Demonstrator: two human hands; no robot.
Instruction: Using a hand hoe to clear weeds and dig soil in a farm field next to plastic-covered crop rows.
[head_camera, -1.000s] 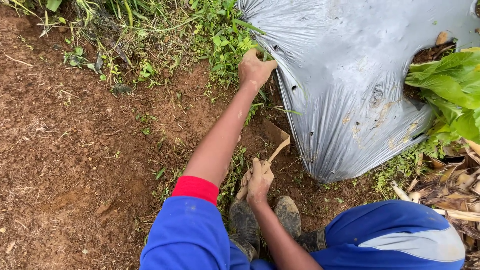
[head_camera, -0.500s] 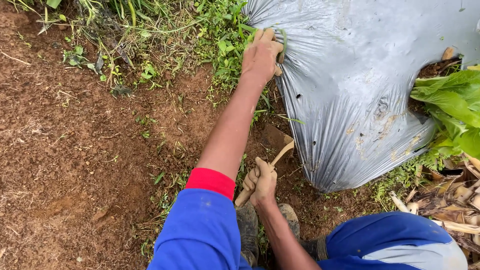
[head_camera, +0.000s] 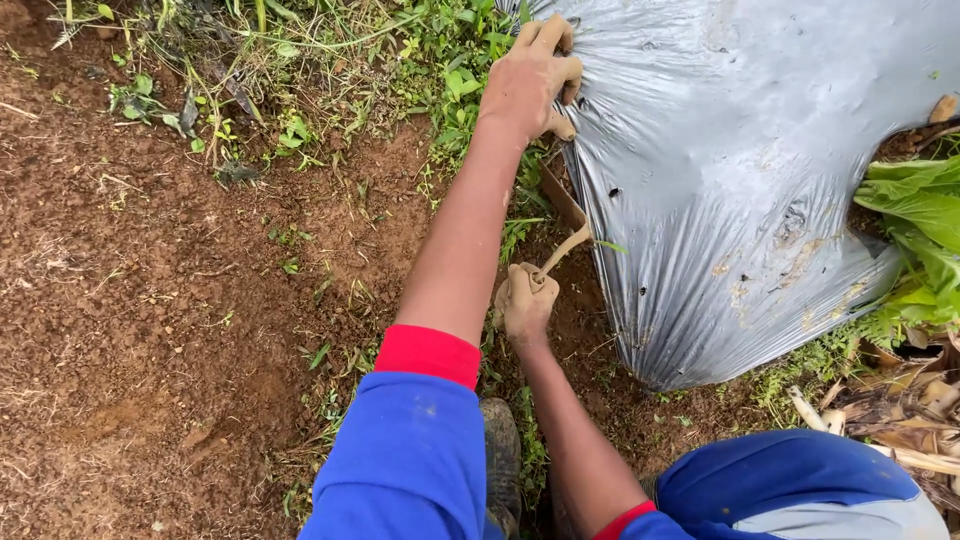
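Left hand (head_camera: 532, 80): grasping edge of grey plastic sheet (head_camera: 760, 200) beside weeds (head_camera: 300, 80). Right hand (head_camera: 525, 303): clenched on wooden tool handle (head_camera: 562, 250), blade at sheet's edge. Red soil (head_camera: 130, 330) left; green leaves (head_camera: 920, 230) right.

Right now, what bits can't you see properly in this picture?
Head view only:
- Tool blade: hidden under the grey plastic sheet.
- Left hand fingertips: curled over the sheet's edge.
- Right hand palm: wrapped round the handle.
- Boot: mostly behind the blue sleeve.

Reddish-brown soil (head_camera: 150, 330) carries grey plastic sheeting (head_camera: 740, 190) and weeds (head_camera: 300, 60).
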